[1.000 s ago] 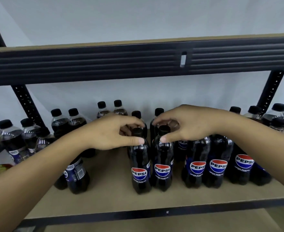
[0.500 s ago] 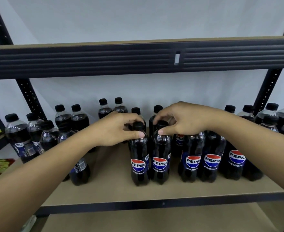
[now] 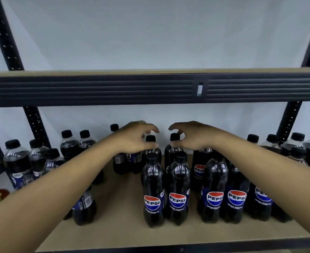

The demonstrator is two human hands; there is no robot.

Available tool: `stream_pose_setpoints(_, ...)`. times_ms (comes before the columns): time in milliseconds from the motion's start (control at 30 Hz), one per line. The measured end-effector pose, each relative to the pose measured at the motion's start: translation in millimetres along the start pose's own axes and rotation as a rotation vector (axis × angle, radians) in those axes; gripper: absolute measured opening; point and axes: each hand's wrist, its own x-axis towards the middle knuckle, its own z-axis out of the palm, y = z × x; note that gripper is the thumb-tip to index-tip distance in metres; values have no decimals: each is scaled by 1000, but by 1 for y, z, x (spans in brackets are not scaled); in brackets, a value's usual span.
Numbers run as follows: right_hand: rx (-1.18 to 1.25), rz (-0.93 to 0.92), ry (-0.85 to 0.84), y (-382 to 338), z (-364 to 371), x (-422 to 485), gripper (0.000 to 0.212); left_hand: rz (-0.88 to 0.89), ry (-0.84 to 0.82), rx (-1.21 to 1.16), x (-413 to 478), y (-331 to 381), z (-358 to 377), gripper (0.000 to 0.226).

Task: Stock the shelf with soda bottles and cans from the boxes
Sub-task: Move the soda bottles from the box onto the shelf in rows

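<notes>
Hands [image 3: 130,138] [image 3: 192,137] seemingly off front bottles [image 3: 153,181] now

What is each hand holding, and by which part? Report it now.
Nothing, as far as shows: left hand and right hand hover, loosely curled, over black-capped dark plastic Pepsi bottles, no grip closed.

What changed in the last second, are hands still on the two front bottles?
No. The left hand released the cap of the left front bottle, the right hand that of the right front bottle; both lifted away, fingers open. Both bottles stay upright on the shelf.
</notes>
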Motion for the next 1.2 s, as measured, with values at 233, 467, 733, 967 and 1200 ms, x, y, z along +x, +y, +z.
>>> stream_pose_setpoints(233, 73, -54, 71, 4, 10, 10, 22, 18, -34, -70, 19, -9, 19, 23)
stream_pose_setpoints(467, 67, -60, 54, 4, 9, 11, 29, 17, -47, -130, 26, -12, 23, 20)
stream_pose_setpoints(733, 14, -59, 66, 3, 13, 6, 50, 12, -46, -128, 14, -14, 21, 40)
stream_pose_setpoints(967, -2, -135, 144, 0, -1, -11, 46, -17, 9, -93, -7, -9, 16, 56)
stream_pose_setpoints(1200, -19, -317, 91, -48, -14, -32, 43, -39, 87, -21, -70, -14, -20, 52)
